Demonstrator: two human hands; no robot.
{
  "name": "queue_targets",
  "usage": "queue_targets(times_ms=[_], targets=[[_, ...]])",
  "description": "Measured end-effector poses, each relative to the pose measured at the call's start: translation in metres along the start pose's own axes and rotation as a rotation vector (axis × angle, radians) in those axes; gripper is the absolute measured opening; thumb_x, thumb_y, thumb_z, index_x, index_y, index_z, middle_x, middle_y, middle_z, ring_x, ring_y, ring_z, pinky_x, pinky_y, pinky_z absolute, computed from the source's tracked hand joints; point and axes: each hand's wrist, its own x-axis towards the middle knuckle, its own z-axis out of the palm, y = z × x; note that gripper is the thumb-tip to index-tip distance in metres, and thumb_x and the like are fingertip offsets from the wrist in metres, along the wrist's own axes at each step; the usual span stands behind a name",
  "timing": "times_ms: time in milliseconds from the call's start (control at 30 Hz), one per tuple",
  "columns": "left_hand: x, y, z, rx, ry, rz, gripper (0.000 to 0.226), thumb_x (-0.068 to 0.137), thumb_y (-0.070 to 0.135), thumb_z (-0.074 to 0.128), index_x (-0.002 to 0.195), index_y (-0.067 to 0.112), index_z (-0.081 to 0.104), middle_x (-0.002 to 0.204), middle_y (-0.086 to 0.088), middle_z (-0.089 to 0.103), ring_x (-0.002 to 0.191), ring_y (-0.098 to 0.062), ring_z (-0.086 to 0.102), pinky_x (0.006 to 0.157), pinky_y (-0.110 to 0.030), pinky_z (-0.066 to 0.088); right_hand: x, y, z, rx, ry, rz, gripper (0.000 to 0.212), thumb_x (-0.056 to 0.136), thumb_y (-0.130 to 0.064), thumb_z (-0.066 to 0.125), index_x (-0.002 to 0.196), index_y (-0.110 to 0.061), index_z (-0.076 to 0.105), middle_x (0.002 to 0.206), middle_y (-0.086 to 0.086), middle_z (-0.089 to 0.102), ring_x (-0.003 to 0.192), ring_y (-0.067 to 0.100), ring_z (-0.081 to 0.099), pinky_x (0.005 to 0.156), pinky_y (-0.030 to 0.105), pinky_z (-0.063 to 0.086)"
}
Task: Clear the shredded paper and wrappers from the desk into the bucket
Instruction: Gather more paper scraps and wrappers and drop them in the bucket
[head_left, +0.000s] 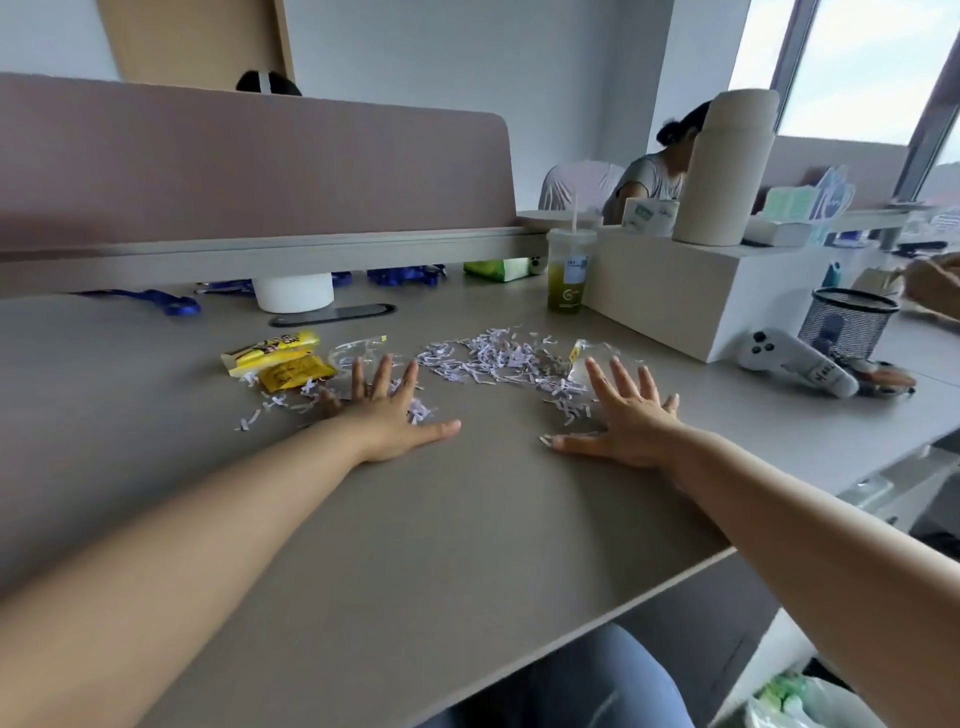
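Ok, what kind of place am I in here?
Probably a shared open-plan office: a fabric divider backs the desk, blue lanyards lie beneath it, and a mesh pen holder stands at the right.

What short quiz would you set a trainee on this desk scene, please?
1. True or false: the left hand grips the yellow wrappers.
2. Where is most of the shredded paper? A) spread loose on the desk; B) gathered in the left hand; C) gathered in the right hand.
3. Which hand is nearer the drink cup?
Key: 1 false, both hands lie flat on the desk with fingers spread; 2 A; 3 the right hand.
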Motion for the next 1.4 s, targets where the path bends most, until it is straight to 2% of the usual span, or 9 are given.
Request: queue_targets(times_ms=[267,400,500,667,833,967,1100,1267,1400], targets=[[0.05,-0.001,-0.006,0.058,0.043,0.142,0.096,0.072,0.081,0.033,0.14,0.041,-0.021,0.149,0.003,-0.038,0.13,-0.026,-0.045,0.106,-0.066,-0.017,0.08,-0.008,-0.005,-0.11,0.112,-0.009,0.118,0.047,-0.089,0.047,0.137,-0.049,-0.018,0.153,-0.003,-0.03,0.137,0.037,-0.031,0.105,0.071,-0.01],[0.073,0.001,-0.008,0.112,0.06,0.2,0.092,0.074,0.08,0.031,0.139,0.042,-0.022,0.147,0.004,-0.042,0.127,-0.025,-0.048,0.105,-0.068,-0.019,0.113,-0.005,-0.008,-0.04,0.005,0.024,0.113,0.046,-0.089,0.047,0.136,-0.054,-0.012,0.156,-0.004,-0.021,0.14,0.037,-0.023,0.107,0.072,-0.006],[0.088,0.003,-0.009,0.097,0.059,0.178,0.091,0.073,0.08,0.03,0.139,0.043,-0.021,0.147,0.003,-0.041,0.128,-0.028,-0.047,0.105,-0.07,-0.017,0.131,-0.017,-0.006,-0.016,-0.079,-0.058,0.108,0.047,-0.086,0.049,0.135,-0.057,-0.005,0.156,-0.005,-0.018,0.142,0.035,-0.018,0.11,0.069,-0.003],[0.102,0.003,-0.008,0.049,-0.037,0.093,0.085,0.074,0.08,0.028,0.141,0.046,-0.012,0.158,0.003,-0.014,0.143,-0.036,-0.018,0.111,-0.067,-0.002,0.15,-0.051,0.003,0.012,-0.076,-0.272,0.099,0.049,-0.086,0.048,0.135,-0.057,0.009,0.157,-0.005,0.001,0.145,0.03,-0.006,0.113,0.06,0.003],[0.101,0.003,-0.004,-0.005,0.118,0.11,0.062,0.088,0.063,0.031,0.142,0.034,0.023,0.153,-0.002,0.019,0.14,-0.029,0.012,0.115,-0.047,0.016,0.147,-0.064,0.009,0.019,0.033,-0.368,0.07,0.073,-0.067,0.053,0.134,-0.034,0.041,0.145,0.0,0.034,0.135,0.026,0.028,0.114,0.04,0.026],[0.09,0.008,-0.004,-0.012,0.226,0.159,0.045,0.094,0.047,0.036,0.13,0.02,0.039,0.134,-0.01,0.037,0.128,-0.029,0.032,0.104,-0.041,0.03,0.133,-0.07,0.009,0.034,0.133,-0.44,0.049,0.08,-0.048,0.06,0.121,-0.023,0.056,0.127,0.005,0.053,0.118,0.03,0.046,0.101,0.034,0.039],[0.076,0.014,-0.007,-0.005,0.276,0.174,0.034,0.097,0.036,0.034,0.115,0.01,0.046,0.123,-0.016,0.054,0.11,-0.035,0.055,0.083,-0.038,0.044,0.117,-0.08,0.009,0.034,0.138,-0.444,0.034,0.084,-0.034,0.059,0.114,-0.02,0.057,0.114,0.01,0.057,0.104,0.032,0.056,0.087,0.036,0.048],[0.058,0.01,-0.011,-0.115,0.356,0.162,0.035,0.098,0.029,0.036,0.099,0.001,0.057,0.102,-0.025,0.064,0.093,-0.039,0.061,0.07,-0.036,0.043,0.102,-0.092,0.005,0.091,0.16,-0.466,0.032,0.085,-0.037,0.059,0.095,-0.007,0.059,0.094,0.014,0.064,0.086,0.031,0.059,0.072,0.036,0.047],[0.034,-0.005,-0.029,-0.138,0.484,0.194,0.033,0.098,0.027,0.036,0.086,0.003,0.054,0.085,-0.021,0.064,0.073,-0.033,0.057,0.059,-0.033,0.03,0.089,-0.109,-0.019,0.288,0.239,-0.471,0.03,0.084,-0.032,0.062,0.081,-0.003,0.059,0.072,0.013,0.059,0.068,0.027,0.052,0.06,0.03,0.038]])
